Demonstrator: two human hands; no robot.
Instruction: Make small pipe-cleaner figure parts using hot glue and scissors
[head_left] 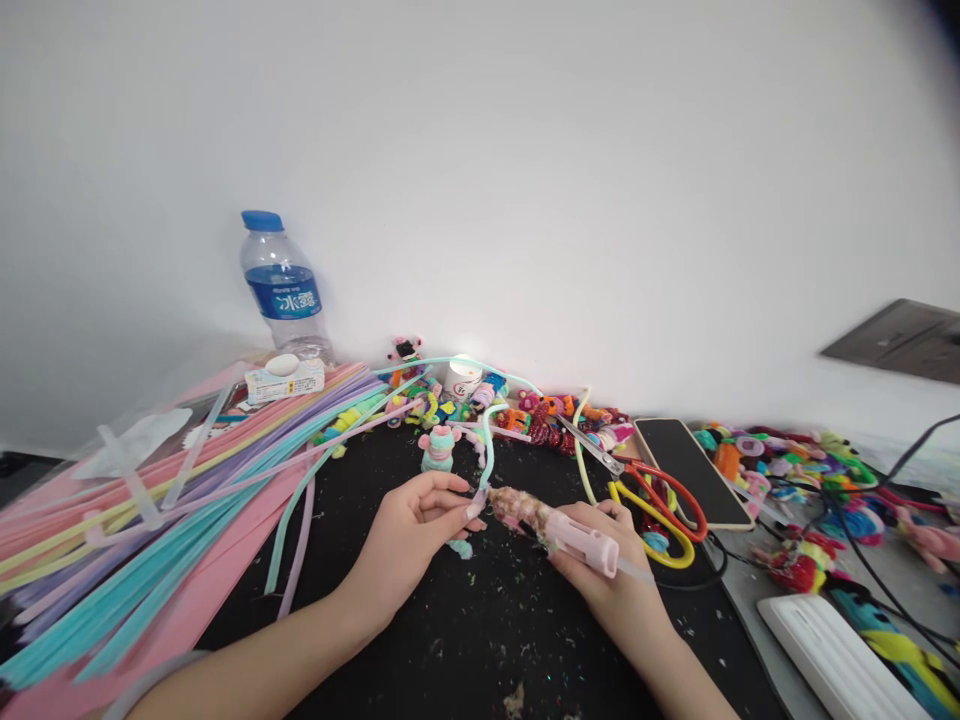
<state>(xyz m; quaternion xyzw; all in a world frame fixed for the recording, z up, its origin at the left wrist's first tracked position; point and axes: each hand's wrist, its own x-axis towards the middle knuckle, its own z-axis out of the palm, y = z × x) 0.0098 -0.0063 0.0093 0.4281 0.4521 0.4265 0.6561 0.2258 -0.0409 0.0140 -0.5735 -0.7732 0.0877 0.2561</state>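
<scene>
My right hand [609, 572] grips a pink pen-like stick [577, 535] whose left end is wrapped in fuzzy pink and white pipe cleaner [519, 506]. My left hand [414, 530] pinches a pale pipe cleaner end at the tip of that wrapping, fingers pressed together. Both hands hover over a black mat [480, 630] littered with small fluff scraps. A small teal and pink fuzzy figure [439, 447] stands just behind my left hand.
Long pastel pipe cleaners [165, 520] fan across the left side. A water bottle [283, 285] stands by the wall. Red and yellow scissors [652, 495], a phone [690, 470], black cables and several colourful fuzzy craft pieces [780, 465] lie to the right.
</scene>
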